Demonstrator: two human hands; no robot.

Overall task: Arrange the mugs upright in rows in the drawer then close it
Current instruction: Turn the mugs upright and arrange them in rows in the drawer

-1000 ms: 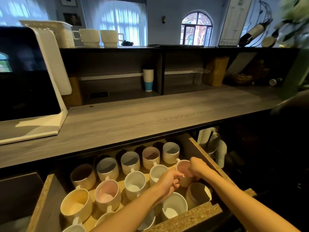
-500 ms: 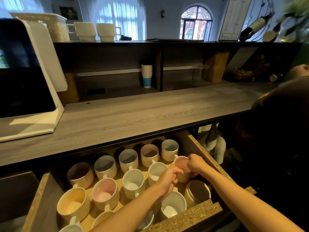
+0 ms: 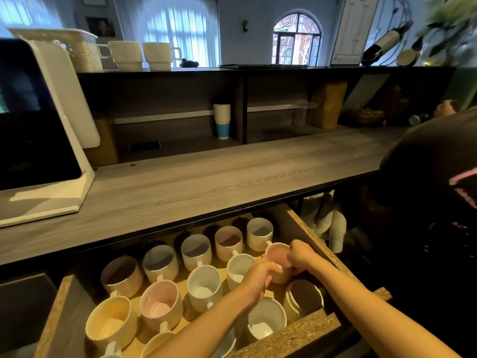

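Note:
An open wooden drawer [image 3: 308, 229] under the counter holds several upright mugs in rows, among them a pink-lined mug [image 3: 160, 304], a white mug [image 3: 205, 286] and a yellow mug [image 3: 111, 322]. Both hands meet on one pink mug [image 3: 277, 254] at the right end of the middle row. My right hand [image 3: 300, 255] grips its right side. My left hand [image 3: 259, 279] holds its near side. The mug stands upright beside the drawer's right wall. A brown-lined mug [image 3: 305, 294] sits just in front of it.
A grey wood counter [image 3: 206, 184] overhangs the drawer's back. A white-framed screen [image 3: 38, 120] stands on it at left. Shelves behind hold a paper cup stack [image 3: 222, 120]. A person in dark clothing [image 3: 433, 202] stands close at right, next to stacked paper cups [image 3: 335, 228].
The view has dipped slightly and the person at right has come further into view. Both hands stay on the pink mug, shifted a little toward the drawer's right wall.

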